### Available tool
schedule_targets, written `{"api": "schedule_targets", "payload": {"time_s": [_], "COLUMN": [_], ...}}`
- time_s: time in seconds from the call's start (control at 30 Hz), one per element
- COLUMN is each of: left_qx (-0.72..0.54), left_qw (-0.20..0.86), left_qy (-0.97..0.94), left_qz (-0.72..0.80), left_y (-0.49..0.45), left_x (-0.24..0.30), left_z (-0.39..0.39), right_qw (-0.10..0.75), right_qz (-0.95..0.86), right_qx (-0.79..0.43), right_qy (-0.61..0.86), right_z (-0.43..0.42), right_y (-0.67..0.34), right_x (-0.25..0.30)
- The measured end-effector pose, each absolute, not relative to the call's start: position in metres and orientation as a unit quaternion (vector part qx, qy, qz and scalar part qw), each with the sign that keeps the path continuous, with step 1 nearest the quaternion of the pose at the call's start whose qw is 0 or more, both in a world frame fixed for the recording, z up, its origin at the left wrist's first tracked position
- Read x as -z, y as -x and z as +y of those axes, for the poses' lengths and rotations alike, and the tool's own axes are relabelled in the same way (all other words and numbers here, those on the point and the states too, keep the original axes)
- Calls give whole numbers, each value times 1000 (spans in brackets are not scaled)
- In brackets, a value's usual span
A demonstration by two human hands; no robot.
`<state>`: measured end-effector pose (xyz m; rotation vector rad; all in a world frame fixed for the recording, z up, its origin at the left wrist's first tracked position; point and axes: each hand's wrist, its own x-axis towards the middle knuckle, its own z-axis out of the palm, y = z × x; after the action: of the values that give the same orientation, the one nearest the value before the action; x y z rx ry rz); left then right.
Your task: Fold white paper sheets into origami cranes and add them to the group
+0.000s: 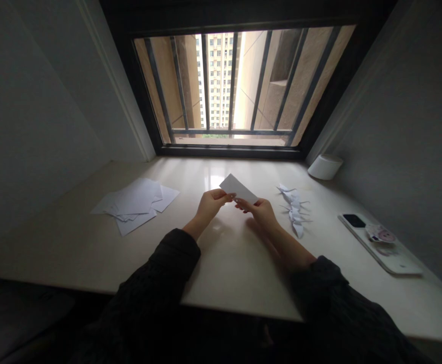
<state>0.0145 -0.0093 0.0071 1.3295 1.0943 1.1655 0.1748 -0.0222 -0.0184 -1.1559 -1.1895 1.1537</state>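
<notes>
A folded white sheet of paper (239,187), now a narrow rectangle, is held up above the sill between both hands. My left hand (213,203) pinches its near left edge, thumb and fingers closed. On the near right side, my right hand (259,212) grips the same paper, its fingers closed near the lower edge. The fingertips of the two hands almost meet at the near edge. To the right of my right hand stands a row of several folded paper cranes (295,208). Left of my left hand lies a loose pile of white paper sheets (139,198).
The pale windowsill counter (224,268) ends at a front edge near my body. A phone (380,242) with a round pink grip lies at the right. In the far right corner stands a white cylindrical object (325,168). A barred window (221,91) closes off the back.
</notes>
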Motion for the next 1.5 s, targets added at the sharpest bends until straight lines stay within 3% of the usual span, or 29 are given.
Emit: {"api": "schedule_targets", "payload": {"time_s": [0.27,0.63,1.33,1.5], "left_qx": [-458,-526,-577,-622], "left_qw": [533,586,567,539], "left_qy": [-543,-412,-357,-265], "left_qz": [459,458,466,503], "left_y": [-16,-13,-13,0], "left_x": [4,4,-4,-3], "left_z": [-10,-5,-7,4], "right_qw": [550,529,520,532], "right_qz": [-469,-493,-502,-474], "right_qx": [-501,-498,-504,-503], "right_qy": [476,478,473,489], "right_z": [-21,-22,-26,-22], "right_y": [-174,-172,-167,-175], "right_x": [22,22,20,22]}}
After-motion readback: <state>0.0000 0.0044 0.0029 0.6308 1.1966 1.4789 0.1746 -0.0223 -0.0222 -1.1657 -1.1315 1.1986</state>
